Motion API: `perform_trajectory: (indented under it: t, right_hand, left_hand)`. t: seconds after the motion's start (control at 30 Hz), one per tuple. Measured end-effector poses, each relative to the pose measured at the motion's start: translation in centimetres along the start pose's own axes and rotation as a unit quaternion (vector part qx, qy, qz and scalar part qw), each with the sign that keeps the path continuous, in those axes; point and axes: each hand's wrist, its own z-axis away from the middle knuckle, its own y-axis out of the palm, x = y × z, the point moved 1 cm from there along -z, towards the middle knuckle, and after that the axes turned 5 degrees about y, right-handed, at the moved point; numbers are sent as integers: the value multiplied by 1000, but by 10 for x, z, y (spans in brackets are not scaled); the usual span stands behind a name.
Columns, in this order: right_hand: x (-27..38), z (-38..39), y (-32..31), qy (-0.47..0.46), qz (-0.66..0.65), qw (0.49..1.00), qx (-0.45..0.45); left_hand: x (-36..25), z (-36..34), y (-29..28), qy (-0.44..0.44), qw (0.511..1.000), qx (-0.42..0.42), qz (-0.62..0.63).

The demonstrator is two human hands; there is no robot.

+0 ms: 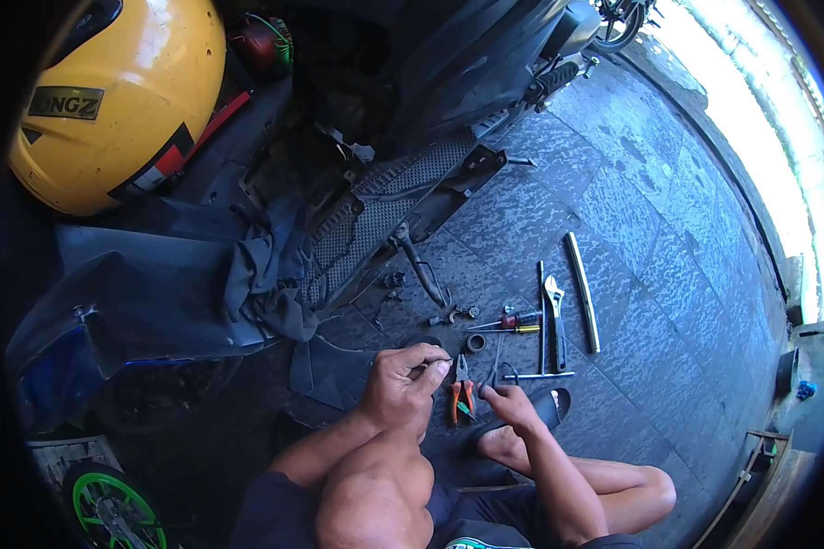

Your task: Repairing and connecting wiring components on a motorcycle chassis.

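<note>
My left hand is closed above my bent knee, thumb and fingertips pinched together. Whatever lies in that pinch is too small to make out. My right hand is also closed, with its thumb side toward the other hand. A thin dark cord rises from near its fingertips, but what the fingers grip is hidden. Between the two hands a pair of pliers with orange handles lies on the floor. Just beyond them sits a roll of tape. Screwdrivers lie past the roll.
An adjustable wrench, a thin dark rod and a metal tube lie on the grey tiled floor. A partly stripped scooter fills the far left. On it rests a yellow helmet. A green-rimmed wheel shows lower left.
</note>
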Motion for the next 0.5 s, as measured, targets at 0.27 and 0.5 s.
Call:
perform_trajectory:
  t: [0.27,0.5]
  right_hand:
    - [-40,-41,33,85,-10,994,-68]
    - [-19,-32,49,119,113,965,-203]
  left_hand:
    - [-5,-4,3,-137,985,68,-80]
    - [14,1,-3,-67,996,-30,46]
